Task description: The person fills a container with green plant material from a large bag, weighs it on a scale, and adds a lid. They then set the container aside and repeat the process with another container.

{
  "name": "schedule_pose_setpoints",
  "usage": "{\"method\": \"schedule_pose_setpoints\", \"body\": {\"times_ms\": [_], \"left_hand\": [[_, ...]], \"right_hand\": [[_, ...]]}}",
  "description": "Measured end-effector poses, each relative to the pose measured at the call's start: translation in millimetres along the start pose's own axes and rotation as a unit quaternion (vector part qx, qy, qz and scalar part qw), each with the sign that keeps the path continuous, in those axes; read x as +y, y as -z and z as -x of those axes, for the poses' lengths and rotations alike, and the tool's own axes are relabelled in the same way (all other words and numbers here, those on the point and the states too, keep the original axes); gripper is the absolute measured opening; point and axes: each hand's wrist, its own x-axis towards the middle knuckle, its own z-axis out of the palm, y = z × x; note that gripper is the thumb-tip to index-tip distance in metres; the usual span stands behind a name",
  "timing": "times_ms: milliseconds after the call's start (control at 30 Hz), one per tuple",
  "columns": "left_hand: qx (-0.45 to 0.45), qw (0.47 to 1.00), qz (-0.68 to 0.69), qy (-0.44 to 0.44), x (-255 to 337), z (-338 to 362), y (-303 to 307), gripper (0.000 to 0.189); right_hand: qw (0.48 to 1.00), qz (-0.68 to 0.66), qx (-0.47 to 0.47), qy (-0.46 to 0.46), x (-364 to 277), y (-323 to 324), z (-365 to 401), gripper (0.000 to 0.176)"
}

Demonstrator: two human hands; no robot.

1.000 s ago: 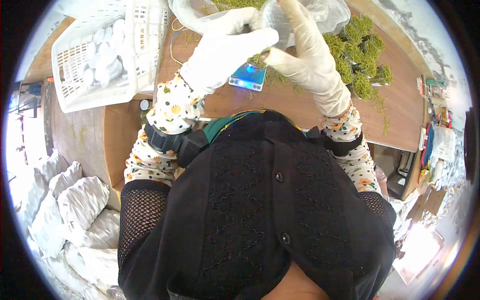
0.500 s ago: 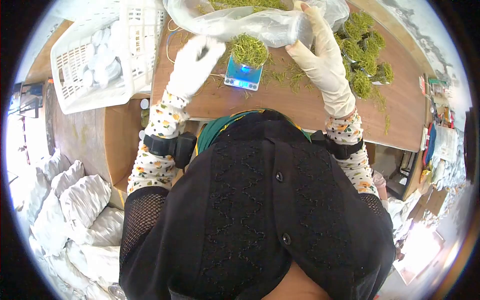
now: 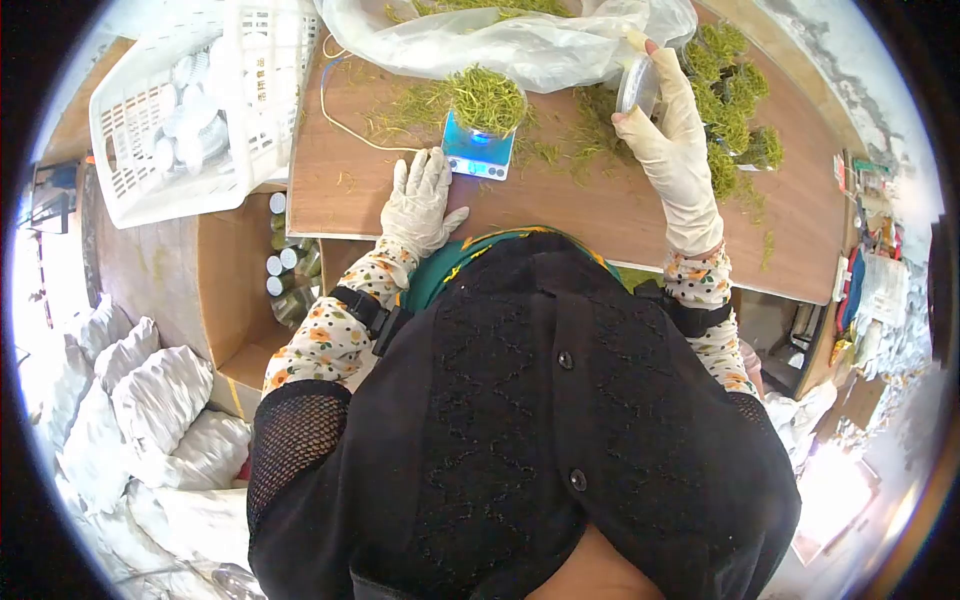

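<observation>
My right hand (image 3: 675,150), in a pale glove with fingertips showing, grips a clear plastic jar (image 3: 637,86) between thumb and fingers, tilted on its side. My left hand (image 3: 420,200), also gloved, lies flat with fingers stretched at the table's near edge, beside a small lit blue scale (image 3: 478,155). On the scale stands a container heaped with thin green-yellow dried strands (image 3: 485,98). Behind it a clear plastic bag (image 3: 450,55) spreads over the table, with more strands in it.
Several strand-filled containers (image 3: 735,110) crowd the table's right side. A white basket (image 3: 130,150) of clear containers stands at left, above a cardboard box (image 3: 235,300) and white-lidded jars (image 3: 290,258). White sacks (image 3: 160,400) lie on the floor. A cable (image 3: 345,130) runs to the scale.
My left hand has come down from beside the heaped container to lie flat on the table. My right hand has moved slightly right and nearer with the jar, away from the bag.
</observation>
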Motion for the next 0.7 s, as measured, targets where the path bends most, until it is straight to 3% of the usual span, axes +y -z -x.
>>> {"method": "schedule_pose_setpoints", "body": {"times_ms": [367, 500, 600, 633, 700], "left_hand": [[-0.015, 1.000, 0.024, -0.013, 47.7, -24.9, 3.9, 0.067], [-0.064, 0.979, 0.150, -0.125, 70.1, -46.6, -5.8, 0.056], [0.008, 0.915, 0.032, -0.403, 79.7, -67.9, -30.5, 0.049], [-0.003, 0.921, 0.034, -0.389, 79.4, -66.9, -31.4, 0.048], [-0.023, 0.930, 0.038, -0.364, 78.9, -65.0, -29.0, 0.046]], "right_hand": [[0.996, 0.039, -0.078, 0.000, 22.0, 22.1, 10.6, 0.078], [0.995, 0.022, -0.100, 0.014, 35.3, 23.3, 15.2, 0.079], [0.993, 0.034, -0.111, 0.017, 53.7, 22.9, 14.4, 0.078], [0.992, 0.047, -0.113, 0.025, 60.4, 23.4, 15.0, 0.078], [0.958, 0.231, -0.143, 0.091, 73.9, 26.2, 18.3, 0.075]]}}
